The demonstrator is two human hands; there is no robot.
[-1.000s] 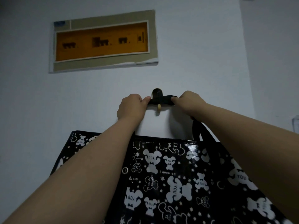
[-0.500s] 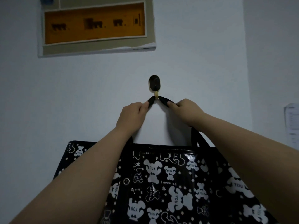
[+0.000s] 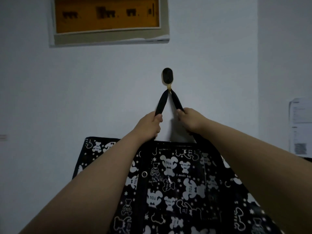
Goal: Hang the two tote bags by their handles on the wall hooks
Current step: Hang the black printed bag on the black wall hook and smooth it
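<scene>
A small oval wall hook (image 3: 167, 78) is carrying the looped black handle (image 3: 162, 103) of a glossy black tote bag (image 3: 177, 186) printed with white bears, and the bag is hanging flat against the wall directly below the hook. The left hand (image 3: 149, 126) is gripping the strap's left run below the hook while the right hand (image 3: 190, 119) is pinching its right run. The bag appears light, limp and slick-surfaced, so the woven strap looks like the surest place to hold.
</scene>
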